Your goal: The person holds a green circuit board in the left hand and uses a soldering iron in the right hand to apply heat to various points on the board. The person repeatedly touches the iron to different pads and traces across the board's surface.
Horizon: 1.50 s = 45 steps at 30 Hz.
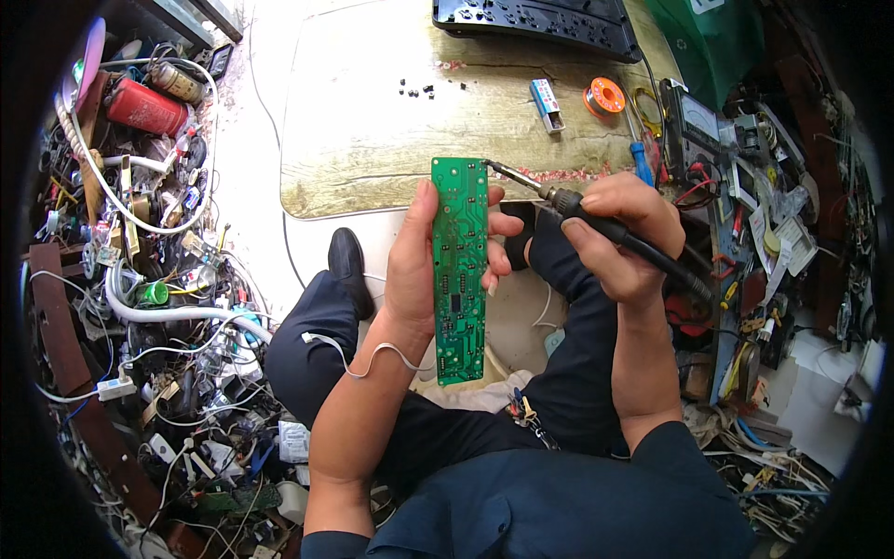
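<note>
Currently, the circuit board [460,270] is clasped in the left hand [410,261]; if the soldering iron [565,202], gripped in the right hand [626,233], slips, the board could be scorched.

The board [462,270] hides part of the left hand [411,265]. The top edge cuts the black panel [545,25]. The black bits [429,88] are too small to identify.
</note>
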Each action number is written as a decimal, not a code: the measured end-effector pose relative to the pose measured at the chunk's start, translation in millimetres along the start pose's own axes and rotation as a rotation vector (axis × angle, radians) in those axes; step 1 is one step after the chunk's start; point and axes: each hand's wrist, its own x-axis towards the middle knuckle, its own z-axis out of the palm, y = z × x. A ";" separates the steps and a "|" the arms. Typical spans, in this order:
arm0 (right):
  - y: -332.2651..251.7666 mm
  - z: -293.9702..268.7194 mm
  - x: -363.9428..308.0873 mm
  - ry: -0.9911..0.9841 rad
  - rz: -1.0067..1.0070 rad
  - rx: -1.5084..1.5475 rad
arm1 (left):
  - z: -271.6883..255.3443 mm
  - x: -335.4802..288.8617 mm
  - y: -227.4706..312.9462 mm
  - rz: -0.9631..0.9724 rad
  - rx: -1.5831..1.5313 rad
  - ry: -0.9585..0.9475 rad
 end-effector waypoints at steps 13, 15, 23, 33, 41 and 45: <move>-2.1 -2.6 0.4 -0.012 0.009 0.005 | 0.2 -1.7 -1.5 0.003 0.036 -0.033; -1.6 -2.5 0.3 -0.012 0.004 0.011 | 0.4 -1.8 -1.1 0.003 0.041 -0.028; -5.2 -1.4 -2.7 0.088 0.034 0.098 | -1.3 -1.5 0.0 0.005 0.038 -0.029; 0.4 -0.4 -3.0 0.010 -0.009 0.022 | -1.1 -1.0 0.1 0.001 0.041 -0.048; 0.1 0.4 -1.6 0.015 -0.007 0.042 | -1.9 -0.9 -0.3 -0.001 0.042 -0.041; 0.6 -0.7 -1.8 0.004 -0.009 0.037 | -0.7 -1.1 -0.5 0.009 0.056 -0.036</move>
